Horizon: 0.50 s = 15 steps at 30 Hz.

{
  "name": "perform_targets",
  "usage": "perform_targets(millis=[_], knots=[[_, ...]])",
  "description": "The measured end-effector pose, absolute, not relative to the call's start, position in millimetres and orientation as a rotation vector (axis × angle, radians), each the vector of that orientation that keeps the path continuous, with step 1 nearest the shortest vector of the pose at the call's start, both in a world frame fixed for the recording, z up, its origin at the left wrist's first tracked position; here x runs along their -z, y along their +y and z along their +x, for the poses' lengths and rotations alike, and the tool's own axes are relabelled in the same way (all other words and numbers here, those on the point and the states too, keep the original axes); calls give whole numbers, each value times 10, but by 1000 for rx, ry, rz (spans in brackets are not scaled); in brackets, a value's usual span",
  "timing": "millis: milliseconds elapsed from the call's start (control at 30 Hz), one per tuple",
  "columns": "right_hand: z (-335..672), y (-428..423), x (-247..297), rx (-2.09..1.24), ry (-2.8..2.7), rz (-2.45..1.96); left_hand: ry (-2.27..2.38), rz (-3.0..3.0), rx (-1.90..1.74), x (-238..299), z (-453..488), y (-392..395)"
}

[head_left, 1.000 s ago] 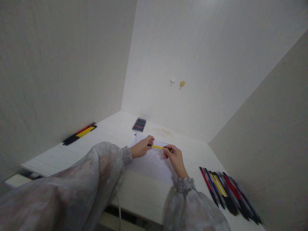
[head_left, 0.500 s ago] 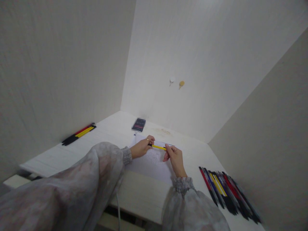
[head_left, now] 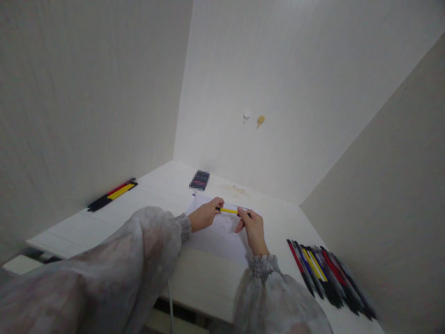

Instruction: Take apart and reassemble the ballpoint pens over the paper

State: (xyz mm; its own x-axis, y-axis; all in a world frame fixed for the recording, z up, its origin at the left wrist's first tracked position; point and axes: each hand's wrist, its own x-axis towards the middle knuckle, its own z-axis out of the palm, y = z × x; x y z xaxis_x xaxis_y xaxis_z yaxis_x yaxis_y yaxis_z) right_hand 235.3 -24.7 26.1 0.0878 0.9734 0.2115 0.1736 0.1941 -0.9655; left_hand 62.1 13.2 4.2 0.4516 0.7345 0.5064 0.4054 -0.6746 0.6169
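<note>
Between my two hands lies a slim yellow marker pen [head_left: 228, 211] with black ends, held roughly level above a white sheet of paper [head_left: 215, 243]. The fingers of my left hand [head_left: 206, 215] close round its black left end, and a ring shows on one finger. My right hand [head_left: 253, 228] pinches the pen's other end between thumb and forefinger, and a short black piece shows past those fingertips. Faint dark marks cover the middle of the paper. Whether a cap is on or off cannot be made out.
Several marker pens [head_left: 327, 276] lie in a row at the right, in red, yellow, purple, grey and black. A few red and yellow pens [head_left: 120, 191] lie by the left wall. A blurred-out phone [head_left: 200, 180] is at the back. Two hooks [head_left: 260, 121] hang on the wall.
My right hand's grip has shifted slightly along the pen, so a black end now shows beyond its fingers. My left hand stays almost in place.
</note>
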Motion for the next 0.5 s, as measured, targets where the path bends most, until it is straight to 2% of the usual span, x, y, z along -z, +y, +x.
perform_targets(millis=[167, 400, 500], knots=[[2331, -178, -205, -889, -1173, -1134, 932, 2241, -1116, -103, 628, 88], [2682, -29, -254, -938, -702, -754, 1014, 2209, -1382, 35, 540, 223], [2899, -48, -255, -1013, -613, -609, 1109, 2133, -1266, 130, 498, 314]])
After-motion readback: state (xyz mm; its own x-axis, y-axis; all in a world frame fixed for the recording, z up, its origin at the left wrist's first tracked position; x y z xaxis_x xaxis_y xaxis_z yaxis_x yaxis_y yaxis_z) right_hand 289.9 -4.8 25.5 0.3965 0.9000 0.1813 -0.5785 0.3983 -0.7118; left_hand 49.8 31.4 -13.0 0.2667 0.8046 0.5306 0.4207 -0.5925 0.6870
